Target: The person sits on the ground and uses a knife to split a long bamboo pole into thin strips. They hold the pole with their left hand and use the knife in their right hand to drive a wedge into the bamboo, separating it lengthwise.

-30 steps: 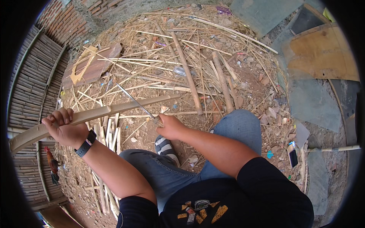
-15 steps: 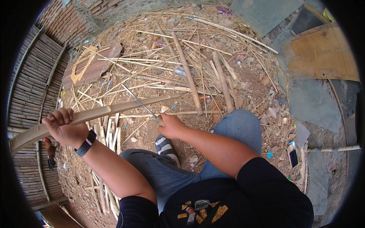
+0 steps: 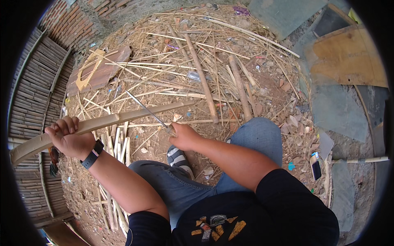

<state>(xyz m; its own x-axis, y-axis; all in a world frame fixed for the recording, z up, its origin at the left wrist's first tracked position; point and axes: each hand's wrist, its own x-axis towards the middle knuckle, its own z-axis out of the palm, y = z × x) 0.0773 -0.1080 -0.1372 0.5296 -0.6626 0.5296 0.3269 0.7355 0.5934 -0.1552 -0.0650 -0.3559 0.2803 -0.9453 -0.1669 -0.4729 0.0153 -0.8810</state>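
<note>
A long split bamboo piece [image 3: 100,122] slants across the left side, its broad end at the lower left and its thin end towards the middle. My left hand [image 3: 70,137] is closed around it near the broad end. In my right hand [image 3: 184,136], above my shoe, is the handle of a knife [image 3: 145,108]. Its narrow blade points up and left, crossing the bamboo near the thin half; whether the edge touches it I cannot tell. My right fingers are wrapped round the handle and partly hidden.
Cut bamboo strips [image 3: 123,145] lie beside my left knee. Ahead are bamboo poles [image 3: 201,78], straw and a brown board [image 3: 102,69]. A slatted bamboo fence [image 3: 35,86] stands left, with a chicken [image 3: 53,158] by it. To the right are a phone [image 3: 315,168] and grey sheets [image 3: 340,110].
The knife blade has tipped slightly to the left, its point shifting along the bamboo's far side. Both hands keep nearly the same place. The chicken by the fence has moved a little.
</note>
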